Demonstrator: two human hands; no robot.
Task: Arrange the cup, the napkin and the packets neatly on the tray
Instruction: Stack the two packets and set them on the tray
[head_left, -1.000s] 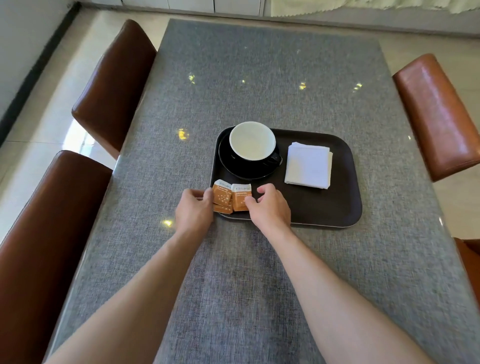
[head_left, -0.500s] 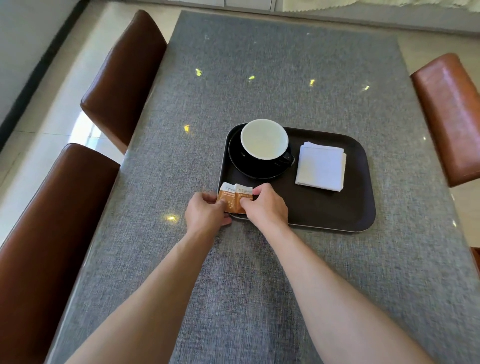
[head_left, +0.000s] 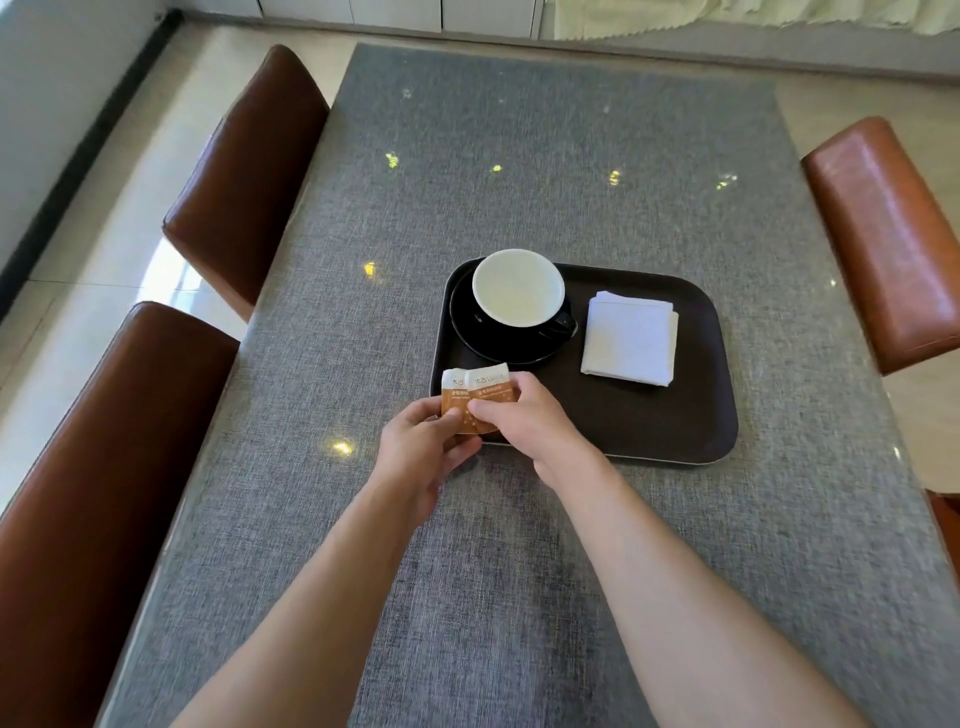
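A dark rectangular tray lies on the grey table. At its far left corner stands a black cup with a white inside on a black saucer. A folded white napkin rests to the right of the cup. Over the tray's near left corner, orange and white packets are held together, overlapping and lifted. My left hand pinches their lower left edge. My right hand grips them from the right, thumb on their front.
The grey table stretches far ahead and toward me. Two dark brown chairs stand along its left side. An orange-brown chair stands at the right. Pale floor tiles lie beyond.
Both hands have closed in on the packets, gathered them into an overlapping stack and raised them off the tray's corner. The view has shifted.
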